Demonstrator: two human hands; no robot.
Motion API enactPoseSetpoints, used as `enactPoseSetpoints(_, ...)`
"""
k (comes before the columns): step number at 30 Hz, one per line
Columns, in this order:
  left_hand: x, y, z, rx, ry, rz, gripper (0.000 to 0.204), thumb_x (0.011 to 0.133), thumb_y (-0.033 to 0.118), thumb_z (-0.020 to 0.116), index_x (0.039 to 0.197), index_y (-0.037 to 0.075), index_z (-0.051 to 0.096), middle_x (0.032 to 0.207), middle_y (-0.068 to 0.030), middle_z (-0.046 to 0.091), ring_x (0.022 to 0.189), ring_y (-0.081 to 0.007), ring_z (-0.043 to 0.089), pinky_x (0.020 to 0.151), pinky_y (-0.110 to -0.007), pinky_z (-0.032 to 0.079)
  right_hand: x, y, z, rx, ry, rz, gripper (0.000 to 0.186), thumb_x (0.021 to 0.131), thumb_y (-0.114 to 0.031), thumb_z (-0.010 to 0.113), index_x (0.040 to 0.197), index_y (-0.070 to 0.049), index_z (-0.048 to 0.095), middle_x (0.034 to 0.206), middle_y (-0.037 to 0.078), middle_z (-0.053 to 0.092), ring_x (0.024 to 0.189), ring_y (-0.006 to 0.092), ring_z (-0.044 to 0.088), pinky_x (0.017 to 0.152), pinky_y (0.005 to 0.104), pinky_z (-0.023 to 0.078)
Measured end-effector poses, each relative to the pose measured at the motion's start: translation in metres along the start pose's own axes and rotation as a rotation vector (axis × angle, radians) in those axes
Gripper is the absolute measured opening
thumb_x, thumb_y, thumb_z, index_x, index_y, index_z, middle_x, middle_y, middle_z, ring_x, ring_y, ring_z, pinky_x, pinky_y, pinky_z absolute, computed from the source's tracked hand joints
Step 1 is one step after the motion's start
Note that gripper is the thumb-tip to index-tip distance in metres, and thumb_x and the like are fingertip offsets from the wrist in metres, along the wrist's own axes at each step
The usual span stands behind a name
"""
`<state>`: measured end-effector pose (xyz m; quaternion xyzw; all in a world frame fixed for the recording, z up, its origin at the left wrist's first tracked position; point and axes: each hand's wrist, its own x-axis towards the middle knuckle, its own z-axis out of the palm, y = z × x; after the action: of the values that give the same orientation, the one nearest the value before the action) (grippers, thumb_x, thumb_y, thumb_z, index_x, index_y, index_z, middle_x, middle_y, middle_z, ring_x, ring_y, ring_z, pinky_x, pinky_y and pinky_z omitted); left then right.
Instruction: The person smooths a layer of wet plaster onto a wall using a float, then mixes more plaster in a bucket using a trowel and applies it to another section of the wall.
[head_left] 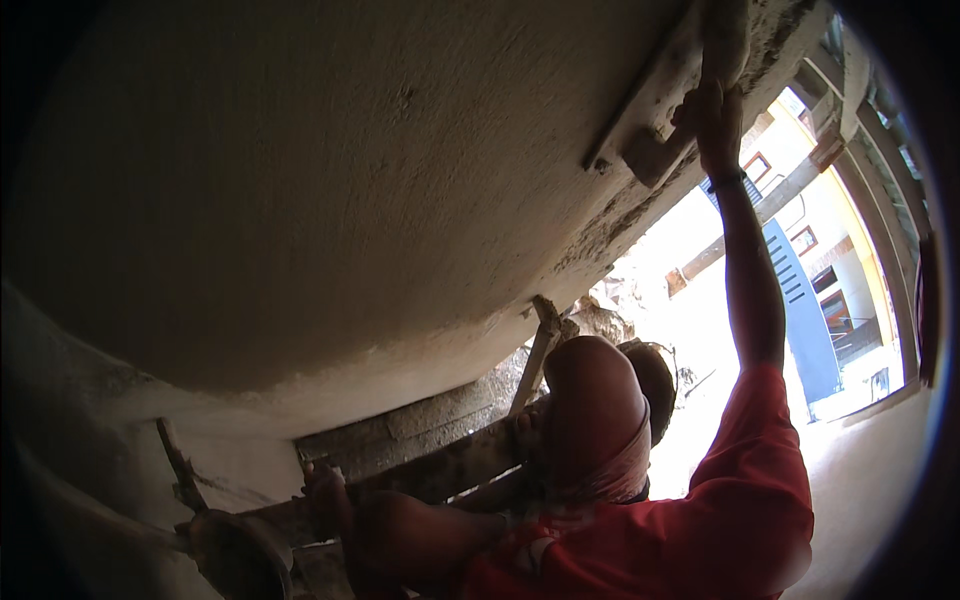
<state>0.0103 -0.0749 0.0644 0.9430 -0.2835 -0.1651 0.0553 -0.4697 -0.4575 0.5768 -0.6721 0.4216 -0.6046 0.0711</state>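
Note:
My right hand (pixel 715 125), at the end of a raised arm in a red sleeve, is closed around the grip of a plastering float (pixel 640 110). The float's long flat blade lies against or very close to the plastered surface (pixel 330 190), near its rough right edge. My left hand does not show. Two bent bare legs are below, with a raised knee (pixel 595 390) at the middle and toes (pixel 325 490) at the lower left by a wooden plank (pixel 450 460).
A dark round pan (pixel 240 555) stands at the lower left near an upright stick (pixel 180 465). A wooden prop (pixel 540 350) leans up to the plaster's edge. On the right, beams (pixel 800 190) cross a bright opening with a blue panel (pixel 805 310) and buildings beyond.

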Motion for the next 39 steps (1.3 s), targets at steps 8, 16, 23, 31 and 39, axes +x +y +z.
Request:
enactPoseSetpoints(8, 0.002, -0.028, 0.029, -0.388, 0.29, 0.014, 0.044, 0.097, 0.042, 0.048, 0.129, 0.013, 0.055, 0.122, -0.0123, 0.063, 0.113, -0.0315, 0.059, 0.103, -0.047, 0.039, -0.177, 0.125, 0.041, 0.014, -0.145, 0.251, 0.022, 0.102, -0.016, 0.045, 0.113, 0.002, 0.045, 0.082, 0.01, 0.063, 0.077, 0.0188, 0.066, 0.075, 0.0318, 0.053)
enactPoseSetpoints(16, -0.027, -0.039, 0.06, -0.631, 0.583, 0.18, 0.042, 0.097, 0.041, 0.053, 0.113, 0.004, 0.064, 0.104, -0.0147, 0.068, 0.095, -0.031, 0.065, 0.086, -0.041, 0.051, -0.304, 0.25, 0.079, 0.294, -0.441, 0.498, 0.023, 0.094, -0.013, 0.057, 0.111, 0.002, 0.06, 0.101, 0.008, 0.066, 0.095, 0.0165, 0.064, 0.084, 0.0322, 0.051)
enactPoseSetpoints(23, -0.085, -0.002, 0.059, -1.036, 0.46, 0.061, 0.028, 0.086, 0.015, 0.063, 0.111, 0.003, 0.064, 0.103, -0.0164, 0.067, 0.097, -0.0325, 0.065, 0.089, -0.043, 0.05, -0.389, 0.137, 0.121, 0.245, -0.763, 0.348, 0.025, 0.088, -0.007, 0.064, 0.11, 0.004, 0.06, 0.107, 0.009, 0.064, 0.099, 0.0169, 0.059, 0.09, 0.0328, 0.048)
enactPoseSetpoints(31, -0.122, 0.007, 0.071, -0.839, 0.412, 0.132, 0.032, 0.083, 0.015, 0.067, 0.113, 0.006, 0.064, 0.105, -0.0138, 0.067, 0.094, -0.0305, 0.065, 0.086, -0.042, 0.049, -0.346, -0.019, 0.214, 0.418, -1.384, -0.026, 0.051, 0.08, -0.03, 0.075, 0.112, 0.005, 0.055, 0.09, 0.015, 0.065, 0.078, 0.0266, 0.063, 0.071, 0.0387, 0.049)
enactPoseSetpoints(39, -0.181, -0.097, 0.074, -0.465, 0.675, -0.178, 0.045, 0.075, 0.015, 0.067, 0.118, 0.005, 0.058, 0.116, -0.019, 0.058, 0.111, -0.0389, 0.051, 0.097, -0.051, 0.038, -0.355, -0.096, 0.324, 0.762, -1.842, 0.437, 0.046, 0.083, -0.039, 0.075, 0.104, -0.003, 0.055, 0.082, 0.001, 0.061, 0.058, 0.0067, 0.055, 0.044, 0.0224, 0.043)
